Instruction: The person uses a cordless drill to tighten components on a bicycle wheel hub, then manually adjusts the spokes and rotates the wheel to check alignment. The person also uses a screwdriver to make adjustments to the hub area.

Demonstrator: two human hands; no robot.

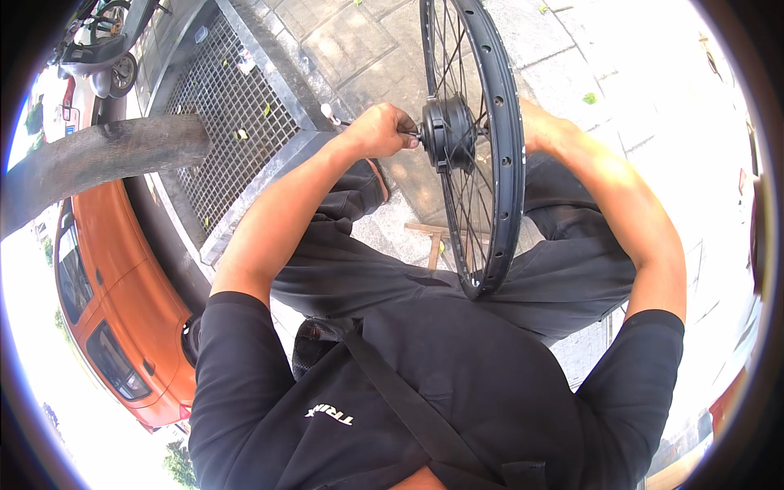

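Note:
A black spoked bicycle wheel (507,196) stands upright between my legs, with a large black hub motor (445,135) at its middle. My left hand (387,131) is closed in a pinch on the axle end at the hub's left side. A dark cable (340,122) with a small white piece (327,111) at its end sticks out beyond that hand. My right hand (532,124) is on the far side of the rim, near the axle's right end; its fingers are hidden behind the wheel.
A metal grate (224,94) in a stone frame lies at upper left, crossed by a tree trunk (98,155). An orange car (131,302) and a parked scooter (98,61) are further left. Paving (351,41) surrounds me; a wooden piece (433,249) lies below the wheel.

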